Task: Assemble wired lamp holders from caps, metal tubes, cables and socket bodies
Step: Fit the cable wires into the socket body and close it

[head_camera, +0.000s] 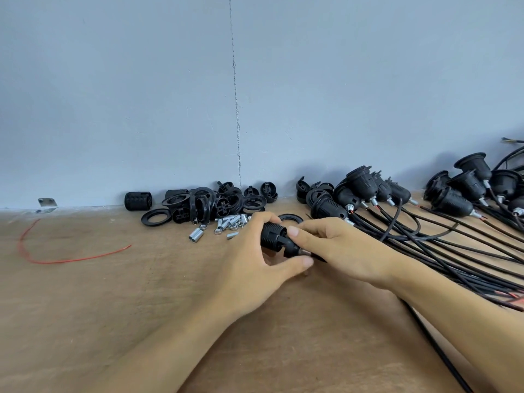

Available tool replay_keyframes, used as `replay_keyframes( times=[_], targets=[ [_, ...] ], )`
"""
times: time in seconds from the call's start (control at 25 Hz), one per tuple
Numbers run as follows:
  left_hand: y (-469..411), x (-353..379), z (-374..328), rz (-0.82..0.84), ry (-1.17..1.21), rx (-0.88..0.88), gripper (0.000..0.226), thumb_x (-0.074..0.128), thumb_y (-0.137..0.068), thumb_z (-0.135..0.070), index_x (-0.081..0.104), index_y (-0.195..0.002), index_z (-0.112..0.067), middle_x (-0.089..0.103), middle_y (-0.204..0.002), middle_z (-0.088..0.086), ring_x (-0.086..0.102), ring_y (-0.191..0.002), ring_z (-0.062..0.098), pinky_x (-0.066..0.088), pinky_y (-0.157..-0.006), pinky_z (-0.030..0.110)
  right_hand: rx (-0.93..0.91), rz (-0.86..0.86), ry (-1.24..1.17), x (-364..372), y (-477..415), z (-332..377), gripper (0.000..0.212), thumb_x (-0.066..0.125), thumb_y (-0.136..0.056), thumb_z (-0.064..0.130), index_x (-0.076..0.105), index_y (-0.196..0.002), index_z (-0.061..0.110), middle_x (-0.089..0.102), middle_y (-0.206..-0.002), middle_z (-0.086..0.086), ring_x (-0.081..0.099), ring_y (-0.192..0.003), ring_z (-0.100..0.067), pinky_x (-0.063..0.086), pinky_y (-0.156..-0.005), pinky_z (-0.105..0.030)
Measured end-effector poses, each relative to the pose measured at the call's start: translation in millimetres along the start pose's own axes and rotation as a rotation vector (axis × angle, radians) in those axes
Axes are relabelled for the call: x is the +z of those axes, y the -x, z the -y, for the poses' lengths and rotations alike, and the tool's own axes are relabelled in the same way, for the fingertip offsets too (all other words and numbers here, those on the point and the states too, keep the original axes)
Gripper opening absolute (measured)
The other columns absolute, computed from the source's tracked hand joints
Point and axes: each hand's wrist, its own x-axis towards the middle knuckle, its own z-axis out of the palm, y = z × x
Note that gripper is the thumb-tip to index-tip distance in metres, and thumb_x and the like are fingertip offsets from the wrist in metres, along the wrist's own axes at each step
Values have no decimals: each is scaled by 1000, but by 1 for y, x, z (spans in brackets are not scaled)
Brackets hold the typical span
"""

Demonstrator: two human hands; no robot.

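Black plastic is being gripped by both hands just above the wooden table (113, 307), a little right of its middle. A ribbed socket body (270, 236) is being held by the left hand (252, 265), the fingers being curled over its far side and the thumb being stretched along the near side beneath it. A cap (292, 248) is being met by the right end of that body and is being pinched by the bent fingers of the right hand (340, 248). Whether the two parts are fully joined cannot be told. A black cable (436, 348) is being trailed from under the right forearm toward the near right corner.

Beyond the left hand, a scatter of short metal tubes (231, 221) is lying beside a heap of loose caps and rings (215, 201), which is being backed by the grey-blue wall (255, 80). A flat ring (156, 217) is lying at the heap's near left edge, a second ring (290, 217) is being partly hidden behind the knuckles, and a lone threaded body (138, 201) is resting further left. At the far right, wired lamp holders (363, 181) are being kept in a row, their leads (467, 269) being fanned out toward the near right. A red wire (71, 260) is lying curved on the left of the table, and a small metal bracket (46, 205) is sitting at the wall's foot on the far left.
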Motion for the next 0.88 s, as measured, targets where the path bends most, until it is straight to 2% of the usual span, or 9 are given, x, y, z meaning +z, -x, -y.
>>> replay_keyframes(
  times=[0.12, 0.24, 0.32, 0.36, 0.44, 0.48, 0.64, 0.8, 0.88],
  targets=[
    [-1, 2, 4, -65, -98, 59, 50, 66, -68, -72, 43, -110, -57, 62, -104, -24, 61, -91, 0, 42, -71, 13, -23, -22, -38, 7, -1, 0, 31, 48, -103, 43, 70, -108, 22, 72, -77, -3, 70, -69, -18, 55, -79, -28],
    [-2, 2, 10, -55, -170, 102, 47, 58, -77, -72, 44, -117, -51, 56, -112, -21, 57, -97, -2, 42, -75, 17, -51, -66, -11, 9, -2, 0, 26, 48, -104, 41, 63, -125, 39, 70, -74, 3, 73, -70, -20, 55, -80, -25],
    [-2, 2, 12, -31, -226, 119, 50, 50, -80, -76, 43, -122, -48, 51, -118, -22, 49, -109, -9, 40, -79, 15, -58, -63, 16, 10, -1, 2, 24, 46, -104, 41, 65, -118, 47, 69, -73, 5, 73, -70, -20, 54, -83, -32],
    [-2, 1, 13, -18, -244, 122, 51, 48, -81, -76, 43, -124, -47, 49, -119, -22, 45, -111, -12, 39, -80, 12, -61, -58, 23, 11, 0, 4, 24, 45, -105, 42, 68, -105, 49, 67, -72, 7, 73, -70, -21, 54, -83, -35],
    [-1, 0, 13, 6, -257, 115, 49, 49, -84, -73, 43, -125, -47, 46, -122, -21, 41, -112, -15, 35, -84, 5, -54, -64, 36, 12, 1, 5, 35, 44, -105, 43, 66, -78, 39, 66, -69, 7, 73, -70, -22, 54, -82, -41],
    [-1, 0, 13, 19, -260, 110, 46, 50, -86, -70, 42, -124, -47, 44, -122, -21, 42, -111, -15, 32, -85, 1, -46, -70, 51, 12, 1, 5, 38, 45, -104, 44, 64, -74, 34, 67, -70, 6, 72, -70, -21, 54, -83, -43],
    [1, -1, 10, 66, -260, 118, 34, 49, -91, -65, 39, -120, -50, 42, -121, -22, 47, -107, -13, 35, -84, 3, -25, -83, 62, 13, 3, 4, 34, 46, -102, 49, 69, -87, 28, 71, -72, 1, 69, -65, -14, 53, -77, -31],
    [2, -2, 9, 34, -238, 127, 37, 52, -91, -62, 47, -121, -42, 50, -119, -18, 53, -105, -4, 43, -82, 17, -38, -83, -25, 15, 3, 5, 30, 47, -103, 46, 67, -81, 45, 68, -68, 8, 69, -65, -15, 53, -77, -28],
    [2, -2, 9, 16, -232, 133, 38, 52, -90, -62, 48, -121, -41, 53, -115, -17, 52, -102, -4, 41, -75, 16, -37, -77, -65, 15, 2, 4, 25, 47, -102, 46, 69, -94, 37, 67, -69, 9, 68, -65, -16, 52, -78, -25]
  ],
)
